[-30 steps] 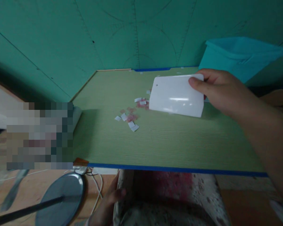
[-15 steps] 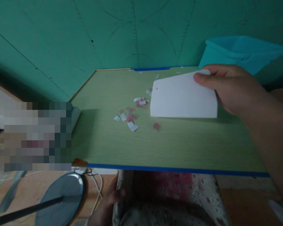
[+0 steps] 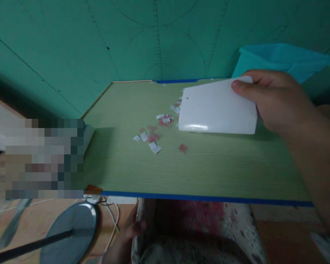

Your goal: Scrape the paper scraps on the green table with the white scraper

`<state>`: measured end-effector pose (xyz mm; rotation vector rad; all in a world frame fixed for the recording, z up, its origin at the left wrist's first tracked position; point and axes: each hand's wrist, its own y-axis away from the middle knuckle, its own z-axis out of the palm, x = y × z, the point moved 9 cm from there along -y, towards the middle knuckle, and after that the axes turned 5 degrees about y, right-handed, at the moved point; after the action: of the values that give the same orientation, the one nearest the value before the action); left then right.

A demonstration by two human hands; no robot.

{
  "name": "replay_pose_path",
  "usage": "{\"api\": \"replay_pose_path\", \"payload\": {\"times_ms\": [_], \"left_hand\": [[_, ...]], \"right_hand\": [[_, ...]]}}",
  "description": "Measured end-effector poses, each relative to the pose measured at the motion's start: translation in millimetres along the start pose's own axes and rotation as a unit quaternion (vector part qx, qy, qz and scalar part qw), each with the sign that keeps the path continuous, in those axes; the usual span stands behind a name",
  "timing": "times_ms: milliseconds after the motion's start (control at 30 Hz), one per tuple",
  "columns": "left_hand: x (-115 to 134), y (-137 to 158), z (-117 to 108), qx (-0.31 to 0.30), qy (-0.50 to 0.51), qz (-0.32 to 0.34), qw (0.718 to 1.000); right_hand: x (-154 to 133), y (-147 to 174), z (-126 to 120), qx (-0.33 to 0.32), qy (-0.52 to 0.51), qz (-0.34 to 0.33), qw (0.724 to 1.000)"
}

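Observation:
My right hand [image 3: 280, 97] pinches a white plastic scraper [image 3: 218, 108] at its upper right corner, thumb on the front face. The flat, glossy scraper has a small hole near its left side and is tilted over the table; I cannot tell whether its lower edge touches the surface. Left of it lie small white paper pieces [image 3: 155, 147] and pinkish, see-through flakes [image 3: 153, 138]. One reddish flake [image 3: 183, 148] lies apart, below the scraper. Below the table edge, my left hand [image 3: 125, 236] is closed round the side of a spotted cloth [image 3: 235, 225], most fingers hidden.
The pale green table [image 3: 222, 168] has a blue front edge [image 3: 203, 198]. A green wall board [image 3: 181, 40] stands behind it. At the back right is a turquoise bin [image 3: 277, 58]. A round grey stand base [image 3: 71, 234] and white cable [image 3: 116, 216] are at lower left.
My right hand has moved the scraper slightly right and away from me. Its tilt has altered, and a bright shine shows along its lower left. My left hand stays where it was.

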<state>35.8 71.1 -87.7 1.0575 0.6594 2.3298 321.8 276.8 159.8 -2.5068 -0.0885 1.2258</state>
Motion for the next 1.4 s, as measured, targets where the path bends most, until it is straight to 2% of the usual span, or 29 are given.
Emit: {"api": "replay_pose_path", "payload": {"times_ms": [67,167,267,367,467,500,600,800,900,1000,1167,1300,1400], "left_hand": [[0,-4,-5,0.005,0.005,0.0,1.0],[3,-14,-25,0.01,-0.016,0.014,1.0],[6,-23,-43,0.007,-0.121,0.019,0.992],[18,-24,-51,0.057,-0.125,0.068,0.988],[12,-23,-33,0.023,-0.094,0.049,0.994],[19,-22,-34,0.056,-0.056,0.094,0.992],[25,-19,-31,0.093,-0.024,0.159,0.983],[15,-16,-23,0.076,0.031,0.093,0.992],[14,-10,-28,0.093,0.0,0.071,0.993],[12,-10,-25,0.085,-0.011,0.057,0.995],[15,-15,-10,0.063,0.083,0.089,0.991],[16,-14,-11,0.089,0.063,0.089,0.99],[16,-14,-10,0.072,0.034,0.081,0.994]], "right_hand": [[0,-1,-5,0.019,0.0,-0.007,1.0],[-3,1,-5,0.022,0.067,0.0,0.998],[-10,4,-1,0.019,0.136,-0.013,0.991],[-13,5,2,0.019,0.16,-0.026,0.987],[-12,4,6,0.007,0.157,-0.03,0.987],[-11,4,7,0.003,0.159,-0.03,0.987],[-10,4,8,-0.004,0.169,-0.03,0.985],[-12,4,3,0.027,0.203,-0.038,0.978],[-13,3,-1,0.046,0.196,-0.051,0.978],[-14,2,0,0.04,0.197,-0.066,0.977],[-13,1,-3,0.056,0.219,-0.052,0.973],[-12,0,-7,0.065,0.15,-0.05,0.985],[-10,0,-3,0.039,0.144,-0.042,0.988]]}}
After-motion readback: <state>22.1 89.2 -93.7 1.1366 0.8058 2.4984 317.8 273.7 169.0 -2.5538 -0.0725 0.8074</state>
